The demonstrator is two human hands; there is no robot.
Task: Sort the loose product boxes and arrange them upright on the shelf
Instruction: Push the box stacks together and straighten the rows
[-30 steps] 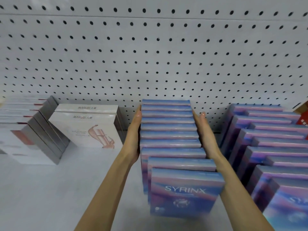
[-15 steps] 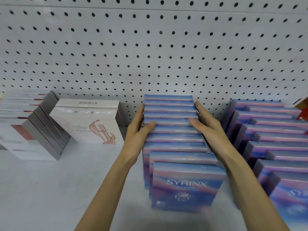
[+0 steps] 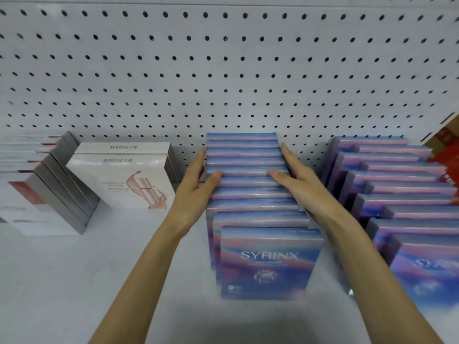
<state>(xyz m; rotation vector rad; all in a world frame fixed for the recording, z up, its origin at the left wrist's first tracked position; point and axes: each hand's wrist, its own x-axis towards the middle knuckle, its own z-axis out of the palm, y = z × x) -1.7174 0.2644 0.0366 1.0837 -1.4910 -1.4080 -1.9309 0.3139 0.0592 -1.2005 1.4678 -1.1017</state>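
One upright row of SYRINX boxes (image 3: 255,207) runs from 6 toward 12 o'clock on the shelf (image 3: 74,281).
Past its front box (image 3: 268,264), my left hand (image 3: 196,194) and right hand (image 3: 301,188) press its sides, fingers straight and together, thumbs laid across the tops; farther back MARUBI boxes (image 3: 119,180) stand at 10 o'clock, a second SYRINX row (image 3: 407,192) at 3.

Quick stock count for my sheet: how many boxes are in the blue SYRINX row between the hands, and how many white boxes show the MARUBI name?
Blue SYRINX boxes, in the row between the left hand and the right hand: 10
White MARUBI boxes: 2
Total: 12
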